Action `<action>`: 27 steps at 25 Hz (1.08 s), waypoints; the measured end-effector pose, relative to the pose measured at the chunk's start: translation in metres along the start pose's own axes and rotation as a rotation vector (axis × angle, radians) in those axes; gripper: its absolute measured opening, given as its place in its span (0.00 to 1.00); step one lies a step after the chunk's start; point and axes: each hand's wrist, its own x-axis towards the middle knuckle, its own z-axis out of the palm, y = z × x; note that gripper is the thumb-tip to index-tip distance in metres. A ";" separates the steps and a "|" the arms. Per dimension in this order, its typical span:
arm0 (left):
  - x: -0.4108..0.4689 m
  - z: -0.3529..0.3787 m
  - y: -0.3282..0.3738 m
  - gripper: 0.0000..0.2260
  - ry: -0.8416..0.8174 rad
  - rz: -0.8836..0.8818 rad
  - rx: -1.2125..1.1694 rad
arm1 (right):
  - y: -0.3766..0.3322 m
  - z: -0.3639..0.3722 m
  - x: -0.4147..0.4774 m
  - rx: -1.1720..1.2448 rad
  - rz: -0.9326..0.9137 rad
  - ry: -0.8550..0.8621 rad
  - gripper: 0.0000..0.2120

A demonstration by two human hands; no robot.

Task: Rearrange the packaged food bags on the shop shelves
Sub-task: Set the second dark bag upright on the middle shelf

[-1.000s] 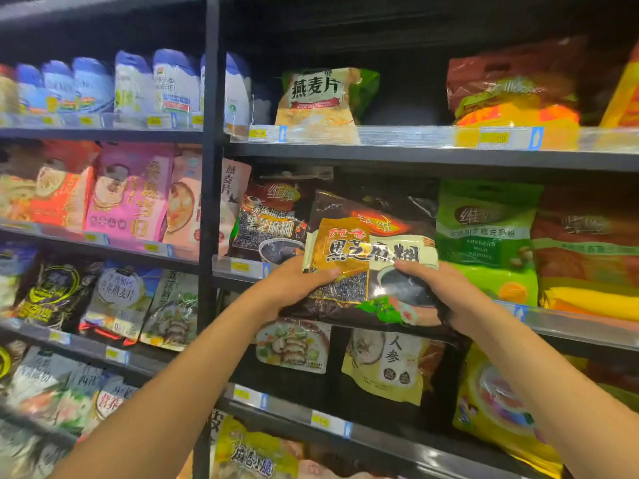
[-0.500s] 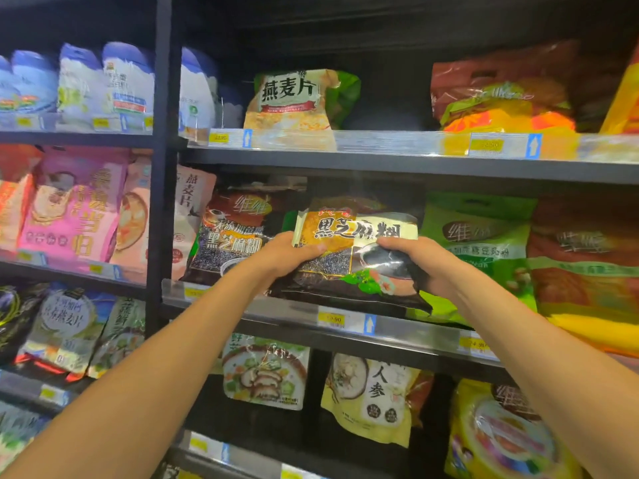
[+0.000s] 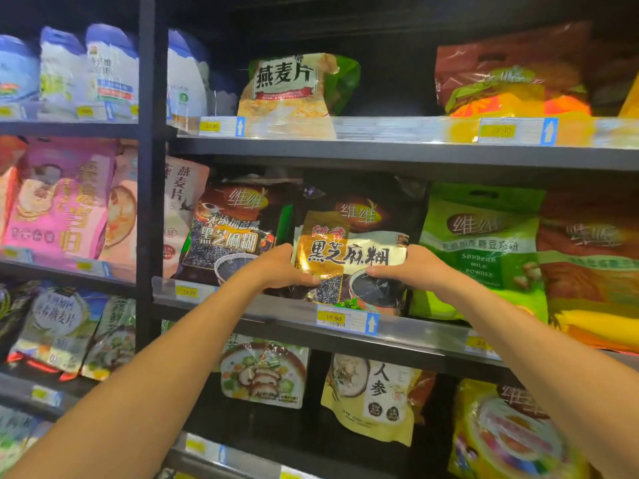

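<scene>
Raised since the earlier frame, the black sesame bag (image 3: 349, 257) now stands upright on the middle shelf (image 3: 415, 331). My left hand (image 3: 281, 267) and right hand (image 3: 409, 267) pinch its sides; I should seat its base squarely between the dark bag (image 3: 228, 233) and green bag (image 3: 480, 250) before releasing.
</scene>
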 end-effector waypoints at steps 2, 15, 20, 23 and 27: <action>-0.001 -0.006 -0.001 0.26 -0.052 -0.032 0.053 | -0.006 -0.007 -0.019 -0.141 -0.022 -0.108 0.23; 0.017 0.010 -0.011 0.33 0.001 -0.020 -0.069 | 0.009 0.028 -0.012 -0.337 -0.022 0.088 0.41; 0.027 0.018 -0.002 0.30 0.019 -0.081 -0.094 | 0.012 0.030 0.005 -0.420 0.017 0.105 0.41; 0.031 0.020 0.000 0.30 0.033 -0.092 -0.078 | 0.011 0.030 0.015 -0.463 0.035 0.089 0.41; 0.025 0.017 0.001 0.30 0.035 -0.076 -0.038 | 0.011 0.029 0.015 -0.420 0.066 0.049 0.38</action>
